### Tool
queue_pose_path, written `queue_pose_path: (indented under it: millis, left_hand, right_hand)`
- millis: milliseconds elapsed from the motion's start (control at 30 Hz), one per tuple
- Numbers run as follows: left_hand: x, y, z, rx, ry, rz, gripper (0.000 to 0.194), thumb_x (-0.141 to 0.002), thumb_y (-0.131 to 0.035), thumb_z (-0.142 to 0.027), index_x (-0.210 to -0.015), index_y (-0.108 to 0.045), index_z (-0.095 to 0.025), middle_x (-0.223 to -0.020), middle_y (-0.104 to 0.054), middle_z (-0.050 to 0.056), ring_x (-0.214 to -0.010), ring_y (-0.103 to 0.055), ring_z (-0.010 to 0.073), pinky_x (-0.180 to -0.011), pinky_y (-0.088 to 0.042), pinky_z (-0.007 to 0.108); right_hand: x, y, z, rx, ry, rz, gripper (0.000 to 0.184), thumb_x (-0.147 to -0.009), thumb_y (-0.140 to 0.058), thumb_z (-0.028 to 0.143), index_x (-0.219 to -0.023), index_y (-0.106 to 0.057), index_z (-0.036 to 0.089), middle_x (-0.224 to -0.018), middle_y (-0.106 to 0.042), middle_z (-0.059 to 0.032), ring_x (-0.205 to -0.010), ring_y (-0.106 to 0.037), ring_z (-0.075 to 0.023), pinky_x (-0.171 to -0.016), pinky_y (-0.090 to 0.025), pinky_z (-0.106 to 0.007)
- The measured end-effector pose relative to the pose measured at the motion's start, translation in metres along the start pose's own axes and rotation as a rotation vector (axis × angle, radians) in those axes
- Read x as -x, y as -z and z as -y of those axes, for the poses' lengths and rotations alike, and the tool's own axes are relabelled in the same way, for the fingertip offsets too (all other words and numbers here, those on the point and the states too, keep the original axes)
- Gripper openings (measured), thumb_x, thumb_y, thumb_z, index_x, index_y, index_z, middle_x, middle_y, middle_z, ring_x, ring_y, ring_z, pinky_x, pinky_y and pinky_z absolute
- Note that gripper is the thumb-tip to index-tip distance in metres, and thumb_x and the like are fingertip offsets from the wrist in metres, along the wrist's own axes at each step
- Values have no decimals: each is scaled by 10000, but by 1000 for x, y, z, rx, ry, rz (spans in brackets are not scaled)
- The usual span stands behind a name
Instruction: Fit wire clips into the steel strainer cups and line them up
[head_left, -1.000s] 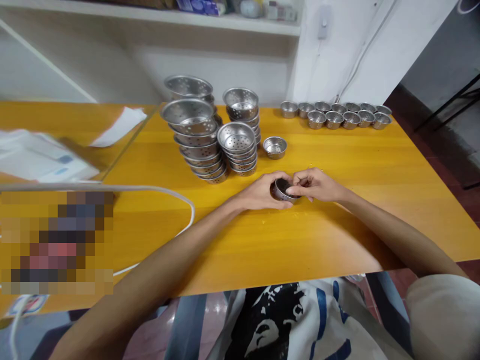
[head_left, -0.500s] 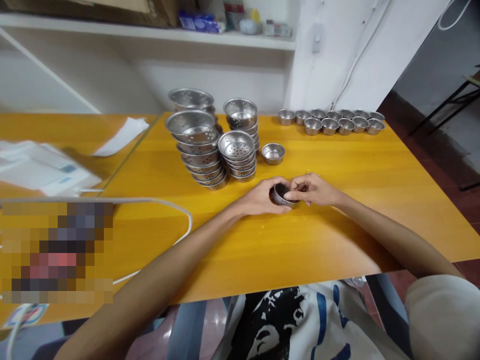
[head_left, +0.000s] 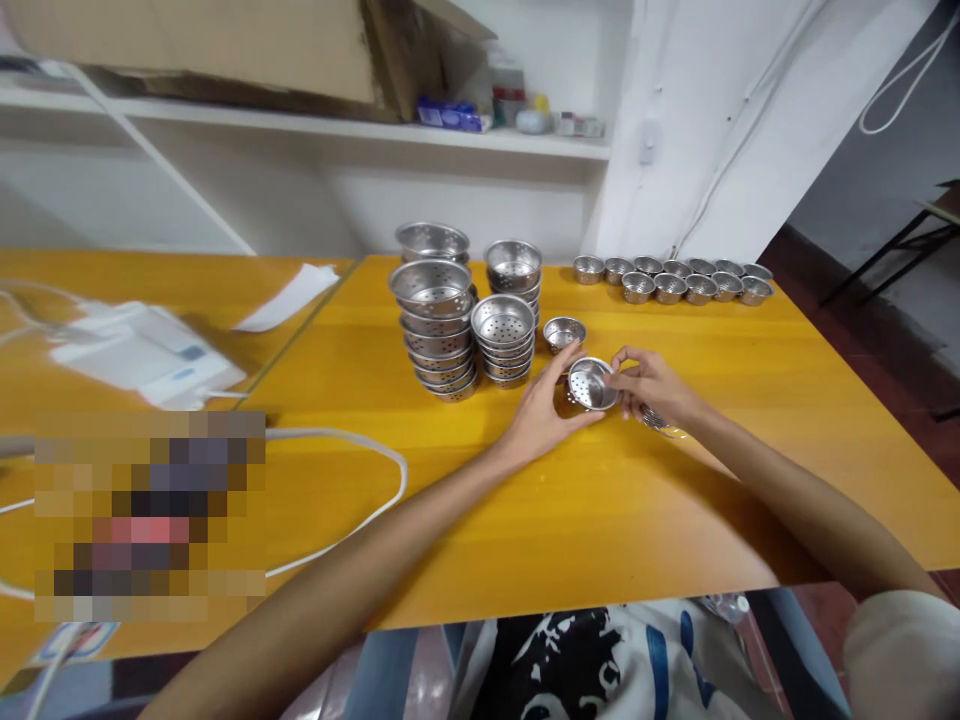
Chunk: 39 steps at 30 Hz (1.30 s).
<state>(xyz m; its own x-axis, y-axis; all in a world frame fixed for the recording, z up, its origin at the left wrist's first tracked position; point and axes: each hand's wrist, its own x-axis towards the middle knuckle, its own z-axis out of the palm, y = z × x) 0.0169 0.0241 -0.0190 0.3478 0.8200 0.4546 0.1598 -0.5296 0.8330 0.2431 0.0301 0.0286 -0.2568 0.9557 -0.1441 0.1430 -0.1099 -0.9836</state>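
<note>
A small perforated metal cup [head_left: 589, 388] is tilted so its holed inside faces me. My left hand [head_left: 546, 402] curves round its left side, with thumb and fingers at the rim. At the right rim, my right hand [head_left: 654, 390] has its thumb and forefinger on the cup, the other fingers curled. Some shiny, wire-like material [head_left: 652, 418] shows under my right hand; whether it is held I cannot tell. Just behind my left fingertips stands another perforated cup [head_left: 564, 335]. Left of it are stacks of small cups [head_left: 504, 325] and larger perforated bowls [head_left: 431, 290].
Two rows of perforated cups [head_left: 670, 288] stand at the table's far right. A white power strip [head_left: 142, 350], a paper [head_left: 289, 297] and a white cable [head_left: 405, 470] lie on the left. Behind is a shelf [head_left: 360, 135] with a cardboard box [head_left: 225, 50].
The cup in my hands has tilted towards me and now shows its holed inside. My right fingers have moved from inside it to its right rim. The view has shifted.
</note>
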Motion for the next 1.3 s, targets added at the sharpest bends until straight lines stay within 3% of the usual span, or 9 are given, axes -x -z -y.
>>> queue_pose_path:
  millis: [67,233,367,533,900,1067,1133,1233,1300]
  left_hand:
    - [-1,-2,6,5,-15,-45,905,-892,-870,-288,-1657,-386,-311,-1617,-551,168,-1436,-603,348,-1187,-530,573]
    - [-1,0,9,-73,-73,-115,475,-940,-659,-101,-1387,-596,-248,-1413,-561,135,-1172,-678,230,-917,-654,384]
    - [1,1,5,-93,-55,-68,415,-916,-625,-53,-1288,-613,-236,-1342,-557,115,-1092,-671,201,-822,-649,319]
    - [2,1,4,-93,-33,-22,384,-925,-600,-51,-1265,-605,-230,-1330,-548,111,-1060,-676,188,-796,-639,302]
    - [2,0,2,-100,-3,3,346,-912,-592,-66,-1214,-608,-235,-1274,-556,84,-1009,-694,171,-826,-631,312]
    - [2,2,2,-103,2,13,339,-917,-604,-77,-1222,-613,-226,-1288,-553,90,-986,-696,167,-823,-630,313]
    - [1,2,3,-108,4,5,345,-909,-602,-71,-1217,-611,-224,-1275,-560,86,-956,-696,158,-802,-622,303]
    - [0,2,5,-127,24,-56,400,-876,-596,-42,-1233,-582,-223,-1232,-575,74,-903,-691,149,-782,-613,302]
    - [1,3,6,-147,50,-103,456,-862,-602,-35,-1274,-556,-225,-1235,-571,76,-897,-691,150,-792,-618,313]
  right_hand:
    - [-19,15,7,-56,10,-128,363,-859,-846,328,-941,-503,242,-576,-682,15,-431,-656,-180,-347,-442,-204]
    - [-97,37,19,-366,-38,-438,214,-937,-659,8,-904,-547,188,-668,-733,-51,-555,-731,-169,-515,-586,-216]
    - [-152,25,15,-474,-46,-490,194,-1018,-521,-15,-938,-585,150,-725,-734,-68,-687,-772,-148,-685,-653,-210]
    - [-180,14,7,-558,-51,-568,134,-1044,-553,30,-1062,-594,157,-771,-713,-22,-771,-772,-137,-698,-670,-207]
    - [-175,14,13,-416,-57,-535,132,-1046,-547,89,-949,-571,175,-798,-701,-47,-765,-738,-137,-700,-640,-217]
    - [-140,12,16,-214,-7,-516,130,-997,-629,117,-883,-606,174,-840,-703,-36,-741,-675,-135,-758,-607,-257]
    - [-115,11,15,37,111,-425,27,-974,-702,169,-951,-689,169,-1009,-747,-62,-905,-699,-163,-907,-591,-303]
    - [-78,10,11,710,410,-131,192,-991,-741,295,-1138,-765,173,-1294,-727,-144,-1310,-633,-274,-1161,-480,-432]
    - [-61,11,9,962,509,-36,201,-1003,-730,289,-1149,-766,155,-1378,-688,-195,-1379,-598,-311,-1196,-446,-467]
